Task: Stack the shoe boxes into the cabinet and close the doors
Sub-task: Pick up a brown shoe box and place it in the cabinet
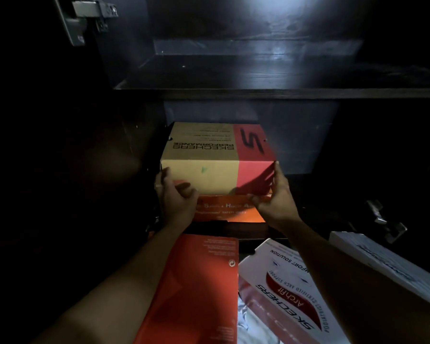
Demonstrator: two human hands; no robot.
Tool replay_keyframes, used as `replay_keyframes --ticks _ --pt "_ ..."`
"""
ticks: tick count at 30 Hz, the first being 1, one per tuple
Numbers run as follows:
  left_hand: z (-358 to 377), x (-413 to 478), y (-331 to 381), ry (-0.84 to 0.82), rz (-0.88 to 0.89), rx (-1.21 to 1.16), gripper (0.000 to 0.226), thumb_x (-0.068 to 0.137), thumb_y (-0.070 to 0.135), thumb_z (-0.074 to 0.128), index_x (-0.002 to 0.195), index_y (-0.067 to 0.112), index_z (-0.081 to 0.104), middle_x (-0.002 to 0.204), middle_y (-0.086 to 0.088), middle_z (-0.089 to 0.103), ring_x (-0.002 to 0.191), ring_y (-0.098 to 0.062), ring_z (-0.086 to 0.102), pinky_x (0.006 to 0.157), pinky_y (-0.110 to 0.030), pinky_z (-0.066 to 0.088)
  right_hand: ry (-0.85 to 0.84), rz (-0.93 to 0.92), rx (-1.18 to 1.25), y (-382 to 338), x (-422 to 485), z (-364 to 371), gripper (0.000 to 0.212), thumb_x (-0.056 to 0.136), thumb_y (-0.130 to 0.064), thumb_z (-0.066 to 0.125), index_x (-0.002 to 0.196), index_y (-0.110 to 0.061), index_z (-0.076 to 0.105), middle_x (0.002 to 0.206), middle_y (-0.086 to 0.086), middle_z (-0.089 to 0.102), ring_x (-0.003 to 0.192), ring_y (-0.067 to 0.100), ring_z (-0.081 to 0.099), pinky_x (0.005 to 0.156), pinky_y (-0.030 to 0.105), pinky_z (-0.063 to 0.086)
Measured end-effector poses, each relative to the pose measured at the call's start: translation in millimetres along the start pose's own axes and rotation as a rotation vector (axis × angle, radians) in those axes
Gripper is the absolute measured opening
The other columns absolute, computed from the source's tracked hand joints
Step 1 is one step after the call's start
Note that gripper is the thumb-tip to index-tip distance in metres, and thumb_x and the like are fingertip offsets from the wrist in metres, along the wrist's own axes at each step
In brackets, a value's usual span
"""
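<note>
A tan and red Skechers shoe box rests on top of an orange box inside the dark cabinet, on its lower level. My left hand grips the tan box at its front left corner. My right hand holds its front right corner, thumb under the lower edge and fingers up the side. Outside the cabinet, near me, lie an orange-red box, a white Skechers Arch Fit box and another white box at the right.
A dark shelf board spans the cabinet above the stacked boxes, with a bare compartment over it. A metal door hinge sits at the upper left and another hinge at the lower right. To the right of the stack the lower compartment is dark.
</note>
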State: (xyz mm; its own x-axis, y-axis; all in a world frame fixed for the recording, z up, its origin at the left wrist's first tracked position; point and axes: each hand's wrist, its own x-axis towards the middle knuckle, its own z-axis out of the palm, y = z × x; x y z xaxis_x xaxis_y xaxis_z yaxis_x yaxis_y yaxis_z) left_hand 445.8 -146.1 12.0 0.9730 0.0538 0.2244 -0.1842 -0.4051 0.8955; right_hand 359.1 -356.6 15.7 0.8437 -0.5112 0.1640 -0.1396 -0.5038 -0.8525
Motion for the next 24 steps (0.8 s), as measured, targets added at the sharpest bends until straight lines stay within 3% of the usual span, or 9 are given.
replay_keyframes --ticks 2,4,6,9,12,15,20,24 --pt "-0.4 8.7 -0.8 -0.08 -0.024 0.048 0.077 0.086 0.009 0.071 0.152 0.006 0.032 0.16 -0.011 0.016 0.099 0.009 0.026 0.089 0.002 0.014 -0.075 0.028 -0.042 -8.5 11.1 3.5 0.114 0.079 -0.014 0.08 0.159 -0.032 0.001 0.152 0.006 0.029 0.136 0.022 0.04 0.111 0.032 0.034" --pt "-3.6 16.4 0.2 -0.101 -0.045 0.103 0.07 0.087 0.009 0.07 0.15 0.003 0.037 0.158 -0.012 0.019 0.118 -0.003 0.033 0.099 -0.004 0.016 -0.122 0.079 -0.065 -14.2 18.8 7.5 0.119 0.081 -0.019 0.08 0.157 -0.03 -0.01 0.16 0.009 0.015 0.143 0.032 0.032 0.118 0.044 0.03" --pt "-9.8 16.7 5.8 -0.129 -0.072 0.142 0.072 0.086 0.012 0.07 0.15 0.006 0.037 0.159 -0.011 0.016 0.139 -0.022 0.027 0.109 -0.014 0.017 -0.158 0.128 -0.075 -17.6 18.2 6.1 0.123 0.079 -0.019 0.082 0.156 -0.031 -0.014 0.158 0.014 0.014 0.143 0.038 0.03 0.119 0.05 0.028" --pt "-17.1 12.8 10.1 -0.178 -0.116 0.121 0.086 0.081 0.025 0.073 0.154 0.009 0.031 0.16 -0.009 0.016 0.144 -0.024 0.021 0.112 -0.018 0.018 -0.161 0.135 -0.105 -25.7 10.3 -7.0 0.12 0.08 -0.013 0.08 0.157 -0.031 -0.01 0.153 0.018 0.025 0.14 0.038 0.031 0.116 0.046 0.028" --pt "-26.4 1.7 23.3 -0.175 -0.138 0.065 0.085 0.084 0.016 0.077 0.153 0.006 0.03 0.153 -0.013 0.027 0.141 -0.021 0.029 0.106 -0.011 0.021 -0.117 0.122 -0.123 -47.5 0.7 -21.0 0.114 0.084 -0.012 0.077 0.158 -0.028 -0.008 0.156 0.016 0.023 0.142 0.035 0.033 0.115 0.041 0.03" --pt "-43.2 -18.9 43.4 -0.236 -0.156 0.064 0.09 0.087 0.02 0.075 0.158 0.011 0.019 0.151 -0.006 0.033 0.14 -0.021 0.033 0.109 -0.02 0.028 -0.139 0.083 -0.159 -78.3 -19.3 -30.8 0.113 0.085 -0.017 0.078 0.158 -0.026 -0.007 0.157 0.014 0.021 0.143 0.034 0.032 0.115 0.039 0.03" --pt "-97.8 -50.4 92.7 -0.394 -0.048 0.192 0.103 0.086 0.038 0.075 0.16 0.015 0.006 0.163 -0.011 0.021 0.149 -0.026 0.024 0.118 -0.031 0.025 -0.238 0.039 -0.29 -138.8 -76.7 -59.3 0.11 0.083 -0.021 0.079 0.159 -0.027 -0.001 0.154 0.015 0.026 0.141 0.033 0.031 0.113 0.037 0.032" --pt "-155.1 -80.8 138.6 -0.471 0.08 0.277 0.107 0.083 0.039 0.077 0.16 0.02 0.004 0.162 -0.011 0.025 0.146 -0.028 0.03 0.116 -0.032 0.03 -0.334 -0.005 -0.478 -196.1 -133.6 -94.2 0.098 0.083 -0.026 0.079 0.157 -0.022 0.015 0.152 0.013 0.036 0.137 0.03 0.041 0.106 0.03 0.036"
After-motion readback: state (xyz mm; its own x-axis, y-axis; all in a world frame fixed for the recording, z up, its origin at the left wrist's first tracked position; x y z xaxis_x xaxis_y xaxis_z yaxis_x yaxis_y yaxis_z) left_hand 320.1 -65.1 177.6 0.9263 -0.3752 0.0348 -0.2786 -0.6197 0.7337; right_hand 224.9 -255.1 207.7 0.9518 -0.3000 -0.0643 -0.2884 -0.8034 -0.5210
